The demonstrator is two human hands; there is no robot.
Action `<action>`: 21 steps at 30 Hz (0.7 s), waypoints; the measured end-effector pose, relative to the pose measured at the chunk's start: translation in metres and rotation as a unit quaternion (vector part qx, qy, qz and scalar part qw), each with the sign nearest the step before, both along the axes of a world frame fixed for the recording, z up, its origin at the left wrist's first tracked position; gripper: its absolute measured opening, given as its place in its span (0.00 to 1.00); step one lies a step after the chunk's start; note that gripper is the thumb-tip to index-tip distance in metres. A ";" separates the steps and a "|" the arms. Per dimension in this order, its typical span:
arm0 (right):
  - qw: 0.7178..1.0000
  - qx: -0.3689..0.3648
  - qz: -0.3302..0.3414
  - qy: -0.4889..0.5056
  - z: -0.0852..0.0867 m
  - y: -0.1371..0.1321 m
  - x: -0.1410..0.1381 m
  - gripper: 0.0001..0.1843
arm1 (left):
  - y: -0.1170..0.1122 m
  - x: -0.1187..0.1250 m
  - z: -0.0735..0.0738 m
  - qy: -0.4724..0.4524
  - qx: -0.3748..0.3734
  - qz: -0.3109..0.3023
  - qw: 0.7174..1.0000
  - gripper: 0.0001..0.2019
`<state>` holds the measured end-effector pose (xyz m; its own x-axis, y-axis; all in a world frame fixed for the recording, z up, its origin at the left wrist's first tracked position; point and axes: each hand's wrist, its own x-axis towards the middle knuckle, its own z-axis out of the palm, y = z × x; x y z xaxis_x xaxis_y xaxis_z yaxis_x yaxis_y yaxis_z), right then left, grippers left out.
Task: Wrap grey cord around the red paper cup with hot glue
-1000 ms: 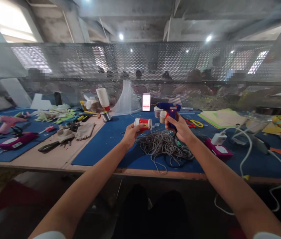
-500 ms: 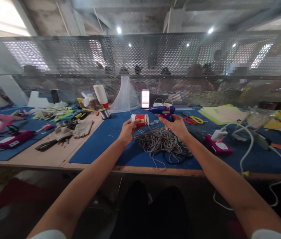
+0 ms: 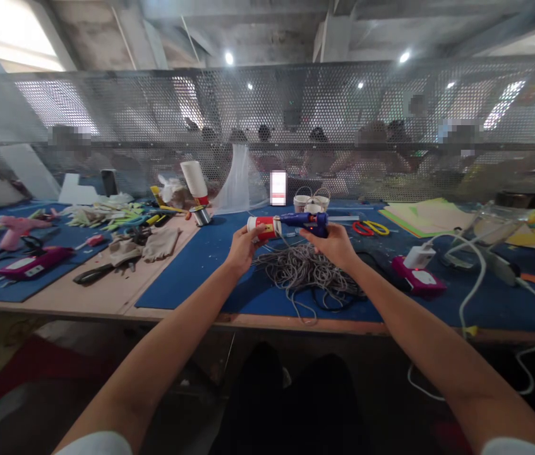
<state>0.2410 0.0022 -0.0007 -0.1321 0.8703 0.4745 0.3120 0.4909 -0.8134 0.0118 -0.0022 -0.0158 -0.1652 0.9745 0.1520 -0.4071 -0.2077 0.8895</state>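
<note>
My left hand [image 3: 242, 248] is closed around a red and white paper cup [image 3: 263, 228], which lies on its side in the air. In my right hand [image 3: 333, 244] is a blue hot glue gun [image 3: 304, 219] with a small red light, its nozzle pointing left at the cup's right end. Nozzle and cup overlap in the view; whether they touch I cannot tell. Below both hands lies a tangled heap of grey cord [image 3: 309, 273]. One strand rises toward the cup's right end.
Small white baskets [image 3: 312, 203] and a lit phone [image 3: 278, 188] stand behind my hands. Scissors [image 3: 370, 228] and a purple power strip [image 3: 419, 278] lie to the right. On the left are stacked paper cups [image 3: 194, 181], a wire spool [image 3: 200, 215], gloves [image 3: 160, 245] and a pink glue gun [image 3: 19, 230].
The blue glue gun has moved left and slightly down, bringing its nozzle to the cup's right end. The cup stays in my left hand, and the white baskets behind show more.
</note>
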 end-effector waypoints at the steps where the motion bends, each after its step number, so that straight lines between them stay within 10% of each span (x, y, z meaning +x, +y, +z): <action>1: 1.000 0.010 -0.009 -0.006 -0.001 0.001 0.001 0.18 | 0.000 0.000 0.000 0.000 0.000 0.002 1.000 0.14; 8: 0.978 0.154 -0.071 -0.122 -0.013 0.014 0.006 0.22 | 0.003 -0.003 -0.003 0.006 0.014 0.011 1.000 0.15; 21: 0.952 0.194 -0.096 -0.215 -0.016 0.014 0.010 0.21 | 0.003 -0.005 -0.005 0.032 0.031 0.034 0.998 0.16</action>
